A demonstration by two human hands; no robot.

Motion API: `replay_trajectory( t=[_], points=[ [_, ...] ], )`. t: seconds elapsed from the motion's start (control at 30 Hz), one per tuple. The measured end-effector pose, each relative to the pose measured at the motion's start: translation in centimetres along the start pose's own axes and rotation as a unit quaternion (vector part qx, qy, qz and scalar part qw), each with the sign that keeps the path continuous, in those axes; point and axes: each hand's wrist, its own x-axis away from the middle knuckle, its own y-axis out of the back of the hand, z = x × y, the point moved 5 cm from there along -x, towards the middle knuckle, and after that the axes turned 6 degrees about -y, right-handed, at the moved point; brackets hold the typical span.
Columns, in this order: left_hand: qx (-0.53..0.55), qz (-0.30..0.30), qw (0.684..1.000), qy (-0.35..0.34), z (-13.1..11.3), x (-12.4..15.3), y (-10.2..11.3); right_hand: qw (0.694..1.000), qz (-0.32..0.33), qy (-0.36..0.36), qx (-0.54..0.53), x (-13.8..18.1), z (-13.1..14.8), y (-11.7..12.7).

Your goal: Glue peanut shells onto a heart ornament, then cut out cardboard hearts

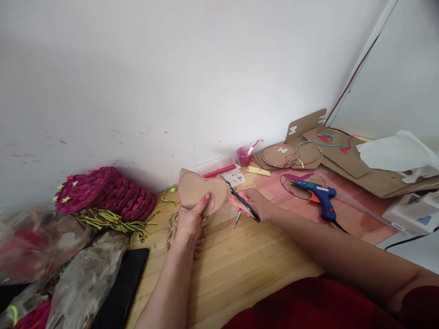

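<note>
My left hand point(194, 218) grips a piece of brown cardboard point(197, 189) from below, thumb flat on its face. A heart outline is drawn on the cardboard in pinkish-red line, and a pointed corner sticks up at its upper left. In my right hand point(252, 203) is a pair of scissors point(236, 191) with dark handles. Their blades reach the cardboard's upper right edge; whether they are open or closed on it is hard to tell. Small cardboard offcuts point(171, 230) lie on the wooden table beneath and around my left hand.
A blue glue gun point(318, 194) rests on a cardboard heart point(286, 185) at right. Behind are stacked cardboard shapes point(274, 156) and a pink cup point(244, 156). Magenta braided yarn pieces point(109, 194), plastic bags point(85, 274) and a black flat object point(128, 278) lie at left.
</note>
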Motion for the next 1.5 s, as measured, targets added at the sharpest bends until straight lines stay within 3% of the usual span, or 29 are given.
replay_trajectory(
  t=[0.77, 1.07, 1.27, 1.5],
  points=[
    [0.016, 0.007, 1.000, -0.013, -0.9, -0.5, 0.4, 1.000, 0.006, -0.002, -0.019, 0.3, 0.2, -0.4],
    [0.002, 0.019, 0.999, -0.026, -1.4, -1.1, 1.0, 0.999, 0.007, -0.023, 0.033, 0.1, -0.1, 0.3],
    [-0.005, 0.035, 0.999, -0.032, -1.5, -1.1, 1.1, 0.999, 0.014, -0.030, 0.033, -0.2, -0.8, 0.5],
    [-0.043, 0.090, 0.995, 0.000, -1.0, -0.5, 0.5, 0.992, 0.061, 0.018, 0.109, 0.0, 0.3, 0.7]
  ],
)
